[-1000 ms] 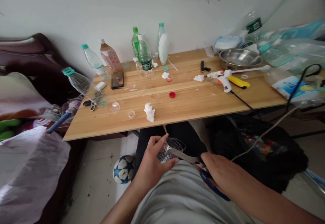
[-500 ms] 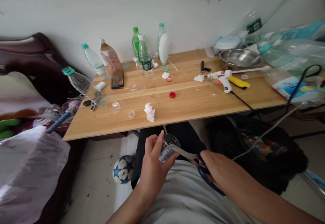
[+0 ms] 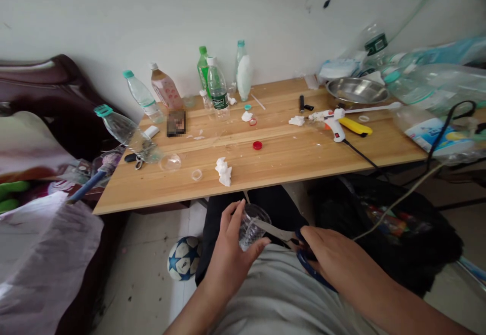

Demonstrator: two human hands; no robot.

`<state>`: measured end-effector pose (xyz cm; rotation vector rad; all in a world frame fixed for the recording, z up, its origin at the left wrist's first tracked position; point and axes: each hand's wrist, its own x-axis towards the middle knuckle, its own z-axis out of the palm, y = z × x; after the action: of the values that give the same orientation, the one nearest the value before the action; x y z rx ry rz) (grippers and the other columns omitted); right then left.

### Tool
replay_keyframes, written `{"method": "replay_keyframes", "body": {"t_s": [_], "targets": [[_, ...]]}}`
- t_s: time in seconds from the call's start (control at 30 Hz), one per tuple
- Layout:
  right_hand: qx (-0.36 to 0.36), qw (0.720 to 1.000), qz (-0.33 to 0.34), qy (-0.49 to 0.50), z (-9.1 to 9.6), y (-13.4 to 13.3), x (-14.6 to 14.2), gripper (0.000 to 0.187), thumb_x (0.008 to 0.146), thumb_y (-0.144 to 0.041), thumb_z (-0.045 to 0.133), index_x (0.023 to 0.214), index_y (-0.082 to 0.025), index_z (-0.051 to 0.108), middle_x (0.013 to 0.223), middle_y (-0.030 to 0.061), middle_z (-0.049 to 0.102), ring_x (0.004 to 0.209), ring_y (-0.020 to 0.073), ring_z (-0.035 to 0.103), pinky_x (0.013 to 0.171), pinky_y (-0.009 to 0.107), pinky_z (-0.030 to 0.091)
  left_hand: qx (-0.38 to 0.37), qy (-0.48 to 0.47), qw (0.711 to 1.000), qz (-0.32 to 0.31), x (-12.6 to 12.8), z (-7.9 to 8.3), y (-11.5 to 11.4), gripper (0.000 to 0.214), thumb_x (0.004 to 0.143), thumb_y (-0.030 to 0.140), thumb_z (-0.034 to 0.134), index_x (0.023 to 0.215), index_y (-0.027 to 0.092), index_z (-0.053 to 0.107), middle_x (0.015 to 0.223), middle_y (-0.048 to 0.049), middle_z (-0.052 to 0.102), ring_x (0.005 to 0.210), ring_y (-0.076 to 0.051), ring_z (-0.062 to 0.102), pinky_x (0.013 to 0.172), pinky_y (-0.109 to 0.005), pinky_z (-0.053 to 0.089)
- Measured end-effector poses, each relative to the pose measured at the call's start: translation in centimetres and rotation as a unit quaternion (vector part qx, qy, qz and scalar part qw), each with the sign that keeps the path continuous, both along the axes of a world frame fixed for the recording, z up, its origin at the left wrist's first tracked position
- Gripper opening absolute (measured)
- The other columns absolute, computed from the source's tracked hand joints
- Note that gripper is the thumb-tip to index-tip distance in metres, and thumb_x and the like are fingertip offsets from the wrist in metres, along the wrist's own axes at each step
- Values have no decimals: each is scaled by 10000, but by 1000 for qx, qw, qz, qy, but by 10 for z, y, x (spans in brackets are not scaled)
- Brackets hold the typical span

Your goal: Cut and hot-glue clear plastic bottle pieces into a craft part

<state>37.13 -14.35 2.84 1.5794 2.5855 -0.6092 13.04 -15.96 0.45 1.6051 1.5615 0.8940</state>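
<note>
My left hand [image 3: 231,249] is wrapped round a clear plastic bottle piece [image 3: 251,229], holding it above my lap, just off the table's front edge. In my right hand [image 3: 322,251] are scissors [image 3: 279,232] with dark blue handles. Their blades reach left to the bottle piece and touch it near its rim; whether the plastic lies between them I cannot tell. Part of the piece is hidden behind my left fingers. On the table beyond lie a crumpled white tissue [image 3: 224,171], a clear ring [image 3: 196,174] and a red cap [image 3: 257,145].
Several bottles, among them a labelled clear bottle [image 3: 219,94], stand along the back of the wooden table [image 3: 182,185]. A glue gun [image 3: 334,122], a yellow cutter [image 3: 356,126] and a metal bowl [image 3: 357,91] are at right. A ball [image 3: 185,258] lies on the floor.
The view has tilted up slightly. My left thumb has lifted a little from the bottle piece, and the scissors stay at its rim with little shift.
</note>
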Motion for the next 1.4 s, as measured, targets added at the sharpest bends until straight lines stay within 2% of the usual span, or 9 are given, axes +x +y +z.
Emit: {"method": "replay_keyframes", "body": {"t_s": [0.07, 0.13, 0.27, 0.37, 0.67, 0.77, 1.0, 1.2, 1.4], "targets": [[3, 1000, 4, -5, 1, 1, -1, 291, 677, 39, 557, 837, -203, 541, 855, 67, 729, 825, 275, 731, 709, 352, 527, -56, -47, 996, -42, -8, 8, 3, 713, 907, 415, 654, 1536, 279, 346, 1516, -142, 470, 1396, -286, 474, 1163, -515, 382], [-9, 1000, 16, -9, 0, 1, -1, 263, 696, 18, 563, 836, -204, 537, 861, 70, 726, 829, 277, 729, 690, 342, 518, -91, -70, 991, -73, -14, 14, 7, 693, 896, 429, 667, 1513, 266, 398, 1438, -139, 572, 1341, -281, 536, 1151, -514, 396], [-32, 999, 39, 8, -10, -3, 3, 212, 750, -16, 532, 853, -200, 524, 869, 78, 706, 818, 262, 708, 685, 333, 494, -75, -63, 990, -98, -19, 18, 14, 639, 788, 451, 787, 1359, 238, 593, 1275, -116, 681, 1212, -275, 622, 1100, -460, 450], [-21, 998, 39, 40, -17, -8, 9, 235, 741, -21, 531, 887, -204, 513, 879, 63, 680, 828, 244, 681, 703, 323, 472, -67, -65, 990, -106, -20, 19, 17, 640, 769, 458, 804, 1338, 241, 607, 1246, -98, 685, 1183, -261, 634, 1072, -416, 469], [-90, 992, 9, 90, -25, -10, 21, 241, 754, -39, 557, 903, -218, 499, 940, 52, 653, 878, 221, 652, 755, 311, 463, -55, -85, 989, -106, -18, 21, 17, 632, 780, 458, 795, 1342, 250, 598, 1215, -96, 652, 1110, -249, 644, 1010, -414, 505], [-92, 990, 8, 105, -23, -12, 26, 253, 757, -47, 552, 936, -220, 506, 971, 55, 652, 909, 216, 650, 786, 310, 478, -74, -100, 988, -97, -19, 21, 16, 628, 800, 464, 774, 1360, 254, 580, 1216, -91, 655, 1081, -238, 655, 998, -414, 517], [-44, 992, 9, 120, -24, -18, 29, 304, 754, -41, 561, 999, -217, 521, 1006, 66, 642, 943, 224, 637, 830, 329, 491, -129, -135, 979, -80, -15, 20, 15, 648, 845, 484, 712, 1412, 223, 540, 1304, -117, 680, 1190, -276, 639, 1064, -448, 478], [-18, 995, 17, 92, -24, -17, 26, 283, 754, -39, 589, 964, -216, 519, 977, 58, 651, 932, 237, 643, 805, 336, 478, -146, -183, 969, -77, -12, 16, 14, 737, 761, 459, 806, 1408, 208, 556, 1270, -109, 708, 1185, -294, 648, 1077, -449, 468], [-59, 997, -5, 49, -15, -14, 21, 270, 721, -6, 597, 895, -206, 546, 911, 55, 684, 881, 248, 678, 752, 330, 475, -172, -246, 951, -74, -8, 14, 14, 763, 724, 537, 816, 1368, 195, 590, 1237, -102, 719, 1120, -298, 682, 1011, -432, 521]]}}
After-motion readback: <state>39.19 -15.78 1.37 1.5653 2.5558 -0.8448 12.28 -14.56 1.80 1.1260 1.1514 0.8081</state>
